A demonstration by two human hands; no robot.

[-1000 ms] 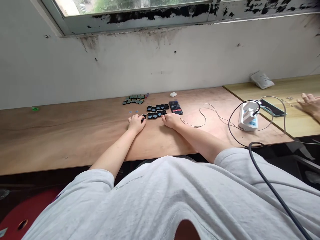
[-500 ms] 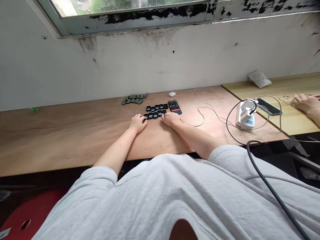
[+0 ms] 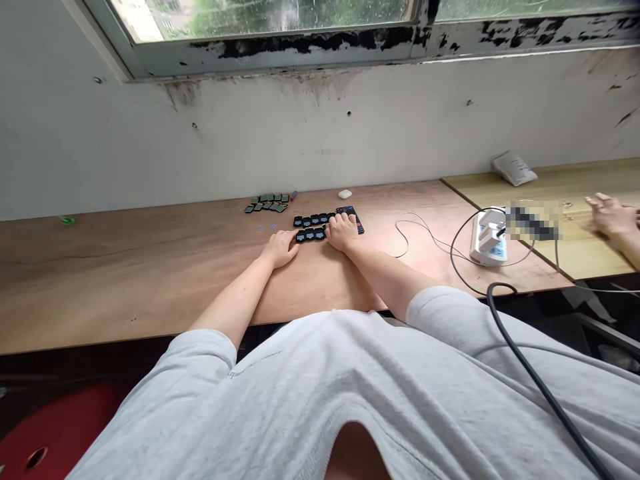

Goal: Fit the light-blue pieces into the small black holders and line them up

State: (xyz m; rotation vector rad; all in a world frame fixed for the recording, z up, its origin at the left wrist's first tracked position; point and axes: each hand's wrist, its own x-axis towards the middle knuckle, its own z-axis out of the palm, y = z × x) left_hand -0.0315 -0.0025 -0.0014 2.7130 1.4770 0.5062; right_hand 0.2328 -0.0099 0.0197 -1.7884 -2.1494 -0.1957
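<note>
Two rows of small black squarish pieces with blue-grey faces lie on the wooden table, a front row (image 3: 311,235) and a back row (image 3: 313,221). At the left end of the front row rests my left hand (image 3: 280,249), fingers stretched forward and thumb apart. My right hand (image 3: 343,232) lies over the right ends of both rows with its fingers spread, hiding some pieces. Its fingertips reach the dark phone (image 3: 359,223), which it partly covers. I cannot tell exactly which pieces the fingers touch. Neither hand is lifting anything.
Farther back lie two rows of greenish flat pieces (image 3: 269,203) and a white rounded case (image 3: 345,194). On the right are a power strip (image 3: 489,248), looping cables and a white packet (image 3: 514,168). Another person's hand (image 3: 611,215) works at the far-right table (image 3: 595,253).
My right hand has shifted up from the front row's right end to over both rows and the phone's edge. My left hand stays by the left end. The view has tilted up slightly.
</note>
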